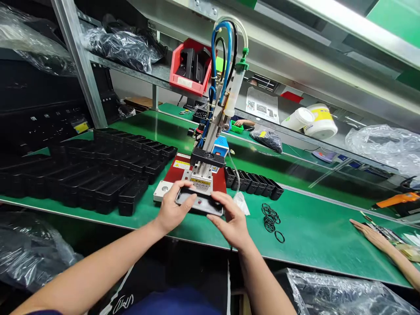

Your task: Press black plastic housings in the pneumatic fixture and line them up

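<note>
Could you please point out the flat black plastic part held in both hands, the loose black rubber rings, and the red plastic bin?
flat black plastic part [201, 203], head view, its top face.
loose black rubber rings [271, 218], head view, middle of the pile.
red plastic bin [185, 84], head view, front wall.

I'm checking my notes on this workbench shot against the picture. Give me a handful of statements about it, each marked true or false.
1. Both hands hold the black part at the machine's base. True: the left hand and right hand grip the black part from either side.
2. The rubber rings lie left of the machine. False: the rubber rings lie on the green mat to its right.
3. The red bin sits on the shelf above the bench. True: the red bin holds dark parts.
4. The black trays are stacked to the right. False: the black trays fill the left side.
5. Another person's hand rests at the far right. True: the other hand.
</note>
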The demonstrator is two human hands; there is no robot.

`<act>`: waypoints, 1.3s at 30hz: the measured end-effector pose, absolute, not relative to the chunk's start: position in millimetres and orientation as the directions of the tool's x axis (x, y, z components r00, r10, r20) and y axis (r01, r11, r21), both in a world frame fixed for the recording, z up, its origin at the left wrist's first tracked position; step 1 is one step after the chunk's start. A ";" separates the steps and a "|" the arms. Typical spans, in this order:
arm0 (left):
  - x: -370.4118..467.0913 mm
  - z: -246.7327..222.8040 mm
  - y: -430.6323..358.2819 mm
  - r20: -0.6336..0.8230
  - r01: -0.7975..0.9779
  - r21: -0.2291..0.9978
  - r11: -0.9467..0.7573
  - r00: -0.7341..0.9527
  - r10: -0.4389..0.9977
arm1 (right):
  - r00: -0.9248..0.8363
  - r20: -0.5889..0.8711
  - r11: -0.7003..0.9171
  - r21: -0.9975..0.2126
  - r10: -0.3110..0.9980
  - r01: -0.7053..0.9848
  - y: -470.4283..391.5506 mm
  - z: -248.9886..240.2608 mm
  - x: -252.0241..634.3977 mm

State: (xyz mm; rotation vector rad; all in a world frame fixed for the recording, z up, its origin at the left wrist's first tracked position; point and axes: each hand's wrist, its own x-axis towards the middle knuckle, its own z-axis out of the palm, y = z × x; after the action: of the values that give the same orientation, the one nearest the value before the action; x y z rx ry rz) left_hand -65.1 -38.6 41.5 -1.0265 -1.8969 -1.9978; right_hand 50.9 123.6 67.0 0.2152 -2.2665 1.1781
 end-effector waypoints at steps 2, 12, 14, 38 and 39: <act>-89.0 64.3 -23.1 0.708 0.703 0.699 -0.133 -0.655 0.262 | -0.766 0.633 0.621 -0.647 0.112 -0.443 138.2 82.7 27.6; -182.9 110.7 40.9 0.706 0.720 0.693 -0.021 -0.673 0.222 | -0.716 0.671 0.670 -0.623 0.192 -0.404 194.9 121.5 -73.1; -185.3 104.9 45.9 0.686 0.697 0.716 -0.045 -0.690 0.230 | -0.736 0.638 0.642 -0.666 0.227 -0.380 196.2 114.4 -75.2; -182.9 89.7 56.8 0.674 0.673 0.737 -0.063 -0.726 0.137 | -0.432 0.766 0.718 -0.622 0.476 -0.312 166.1 94.5 -99.8; -183.8 88.8 57.7 0.671 0.671 0.740 -0.050 -0.732 0.114 | -0.449 0.755 0.716 -0.631 0.478 -0.299 166.1 94.0 -100.6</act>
State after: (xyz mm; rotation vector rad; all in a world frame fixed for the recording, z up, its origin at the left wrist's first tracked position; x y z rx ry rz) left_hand -183.8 57.7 88.8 -0.8312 -1.8234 -1.8347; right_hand -100.6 166.1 94.0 -0.1402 -1.8338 0.8920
